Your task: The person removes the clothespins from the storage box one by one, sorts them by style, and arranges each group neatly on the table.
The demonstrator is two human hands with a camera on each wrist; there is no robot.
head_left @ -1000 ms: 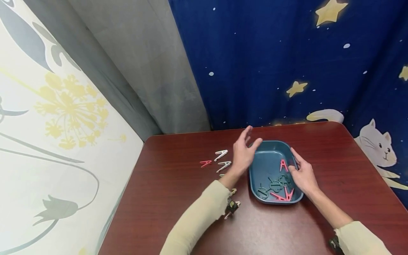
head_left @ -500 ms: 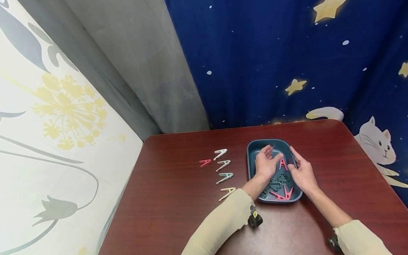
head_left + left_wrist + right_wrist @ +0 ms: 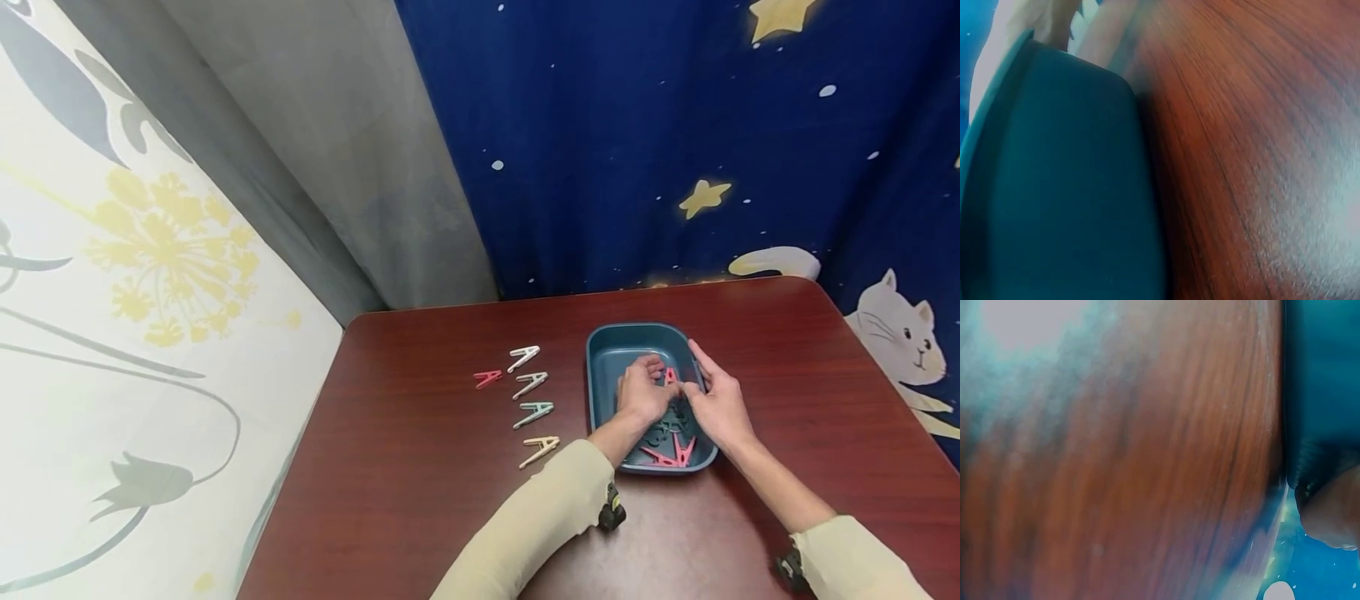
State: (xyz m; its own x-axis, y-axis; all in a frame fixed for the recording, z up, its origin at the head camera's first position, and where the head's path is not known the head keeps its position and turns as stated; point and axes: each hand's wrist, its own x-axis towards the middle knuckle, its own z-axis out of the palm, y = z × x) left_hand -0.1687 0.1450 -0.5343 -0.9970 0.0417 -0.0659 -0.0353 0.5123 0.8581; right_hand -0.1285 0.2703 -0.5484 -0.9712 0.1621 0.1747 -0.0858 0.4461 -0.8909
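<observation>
Head view: teal tray [image 3: 600,367] on the red-brown bench [image 3: 420,467]. Left hand [image 3: 641,393] inside the tray, fingers curled on a pink clothespin [image 3: 670,376]. Right hand [image 3: 718,404] at the tray's right rim; its grip cannot be told. Five clothespins [image 3: 531,384] lie left of the tray.
Left wrist view: tray wall [image 3: 1054,187], bench, blurred.
Right wrist view: bench, tray edge [image 3: 1322,381], blurred.

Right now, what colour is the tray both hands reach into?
Dark teal tray, clearest in the head view.

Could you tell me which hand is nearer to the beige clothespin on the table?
Left. The left hand is inside the tray, nearer the beige clothespin lying outside its left wall; the right hand is at the tray's far right rim.
</observation>
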